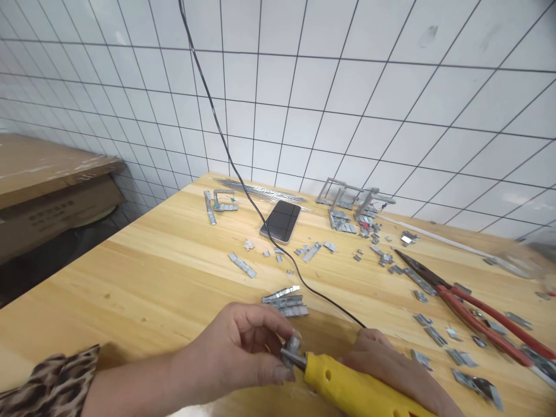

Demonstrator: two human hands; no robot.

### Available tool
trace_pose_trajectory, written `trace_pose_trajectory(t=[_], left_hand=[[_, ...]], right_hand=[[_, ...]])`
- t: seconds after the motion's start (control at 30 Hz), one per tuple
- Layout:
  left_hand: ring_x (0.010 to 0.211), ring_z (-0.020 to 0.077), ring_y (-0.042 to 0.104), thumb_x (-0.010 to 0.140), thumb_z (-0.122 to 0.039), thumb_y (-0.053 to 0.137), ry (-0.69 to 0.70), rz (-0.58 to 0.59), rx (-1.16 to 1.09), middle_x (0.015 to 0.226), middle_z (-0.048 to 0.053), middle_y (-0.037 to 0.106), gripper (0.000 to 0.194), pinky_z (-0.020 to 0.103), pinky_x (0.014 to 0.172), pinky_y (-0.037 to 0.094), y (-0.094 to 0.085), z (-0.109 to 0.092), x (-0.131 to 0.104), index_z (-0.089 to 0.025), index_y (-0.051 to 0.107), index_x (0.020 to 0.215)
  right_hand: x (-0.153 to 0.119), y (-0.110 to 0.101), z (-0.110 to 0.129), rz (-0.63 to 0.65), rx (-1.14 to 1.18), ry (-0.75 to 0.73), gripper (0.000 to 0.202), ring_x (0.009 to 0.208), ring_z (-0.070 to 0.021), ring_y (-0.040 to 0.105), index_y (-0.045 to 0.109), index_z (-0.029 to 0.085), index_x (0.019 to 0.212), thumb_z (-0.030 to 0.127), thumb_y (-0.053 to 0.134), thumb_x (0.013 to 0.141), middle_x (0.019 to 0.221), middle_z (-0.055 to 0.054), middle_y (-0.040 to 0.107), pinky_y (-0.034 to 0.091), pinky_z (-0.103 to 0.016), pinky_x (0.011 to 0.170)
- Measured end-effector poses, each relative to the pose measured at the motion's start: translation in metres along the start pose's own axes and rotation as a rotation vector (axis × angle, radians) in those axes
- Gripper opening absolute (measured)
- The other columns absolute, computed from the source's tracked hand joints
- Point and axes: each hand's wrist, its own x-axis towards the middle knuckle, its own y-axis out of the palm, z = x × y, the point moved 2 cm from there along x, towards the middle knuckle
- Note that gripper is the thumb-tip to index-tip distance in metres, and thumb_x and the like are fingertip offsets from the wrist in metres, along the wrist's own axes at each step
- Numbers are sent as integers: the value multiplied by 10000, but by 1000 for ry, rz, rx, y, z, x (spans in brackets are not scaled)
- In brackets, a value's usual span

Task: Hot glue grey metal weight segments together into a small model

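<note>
"Item one, the left hand?"

"Left hand [237,350]: it reached in from the left, forearm low and slanting across the worktop [174,263], leopard-print sleeve [56,382] pushed back off the wrist. Back of the hand partly upward, fingers [268,318] curled over, thumb below."

"State of those fingers?"

"Narrow, pinching one small metal piece [293,346], grey, near the front of the worktop."

"Item two?"

"Right hand [382,362]: entered from the lower right, angled inward, knuckles uppermost. It was closed around one yellow-handled tool [347,385]; the fingertips were hidden. The tool's metal tip pointed left and met the small metal piece at the left fingertips."

"And about them?"

"One stack of metal strips [285,303], just beyond the left hand. One black cable [217,123], running down in front of the tiled wall [278,81], over the edge of a dark-screened phone [282,220], and on to the right hand. One pair of red-handled pliers [463,313], lying to the right, its nose toward the wall, among loose metal bits [434,336]. One bundle of thin rods [264,191], lying beyond the phone."
</note>
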Motion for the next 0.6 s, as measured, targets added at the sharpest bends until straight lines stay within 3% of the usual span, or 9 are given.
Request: trace_pose_trajectory(t=[0.1, 0.2, 0.47, 0.6], left_hand=[[722, 109, 656, 661, -57, 804, 3, 5, 26, 857, 16, 703, 302, 218, 668, 525, -2, 1, -1, -206, 732, 914], [740, 115, 638, 671, -75, 788, 17, -27, 123, 868, 15, 678, 288, 224, 671, 502, -2, 1, -2, -202, 721, 920], [642, 98, 610, 615, -124, 714, -85, -85, 649, 1152, 93, 615, 236, 232, 599, 480, 3, -6, -2, -143, 707, 851], [628, 93, 588, 607, -85, 643, -134, -11, 817, 1045, 74, 647, 181, 202, 562, 454, 8, -12, 2, -128, 668, 781]], right_hand=[[1, -5, 6, -29, -2, 116, 176, 536, -192, 621, 700, 321, 707, 440, 633, 818, 561, -2, 640, 500, -276, 505], [1, -17, 15, -82, 19, 213, 102, 520, -218, 650, 700, 333, 772, 386, 619, 807, 606, -10, 674, 500, -284, 431], [9, -44, 25, -102, 160, 279, 139, 650, -257, 714, 720, 286, 887, 289, 608, 805, 814, -62, 745, 588, -294, 512], [9, -40, 29, -240, 38, 364, 72, 613, -214, 685, 664, 272, 778, 238, 612, 743, 782, -24, 725, 565, -274, 497]])
